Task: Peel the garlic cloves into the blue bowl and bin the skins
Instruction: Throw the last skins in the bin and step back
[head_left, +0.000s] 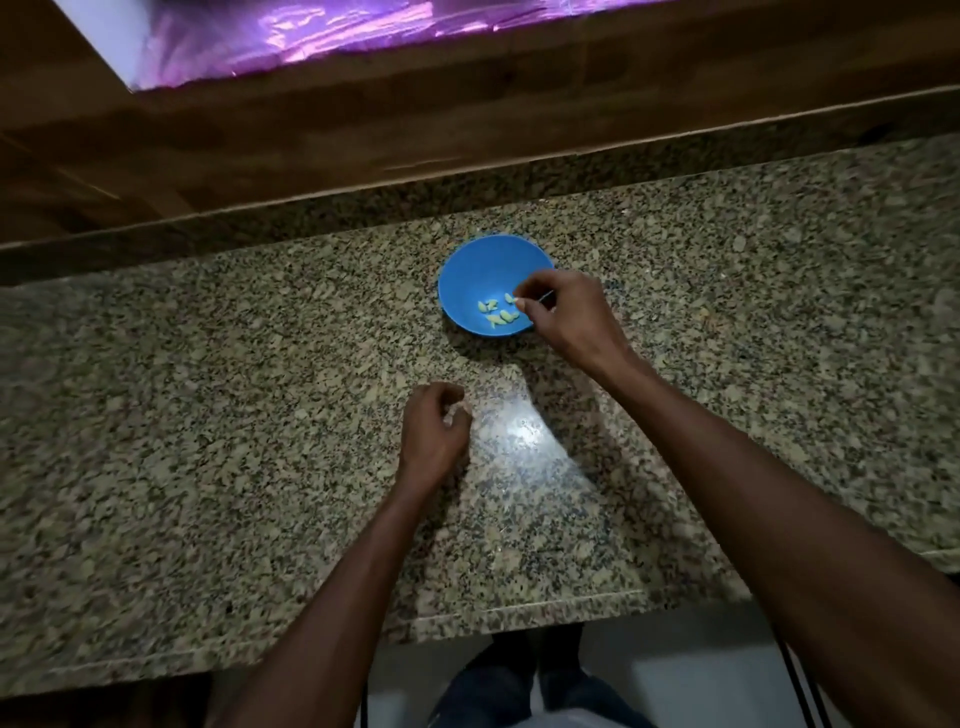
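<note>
The right hand (566, 317) reaches over the near right rim of the blue bowl (467, 275), its fingers bent and drawn together over the bowl's inside. The fingertips (522, 304) sit just above the pale peeled garlic cloves (498, 314); whether they pinch a clove or have let it go cannot be told, as the tips blur into the cloves there. A thin dark streak shows just behind the fingers, too blurred to name.

Under and just beyond that hand, several cloves lie in a small cluster on the bowl's floor, toward its near side. The bowl stands upright on the speckled granite counter (208, 415).

Nearer the person and to the left of the right hand, well apart from the bowl, the left hand (434, 431) hovers low over the counter with its fingers curled inward. Something small and pale shows at its fingertips, perhaps a scrap of skin, but it is too blurred to be sure.

Between the two hands a bright patch of reflected light lies on the stone. Beyond the bowl, the counter meets a wooden ledge (363, 130), and past that a shiny purple sheet (311, 31) shows at the far edge.
</note>
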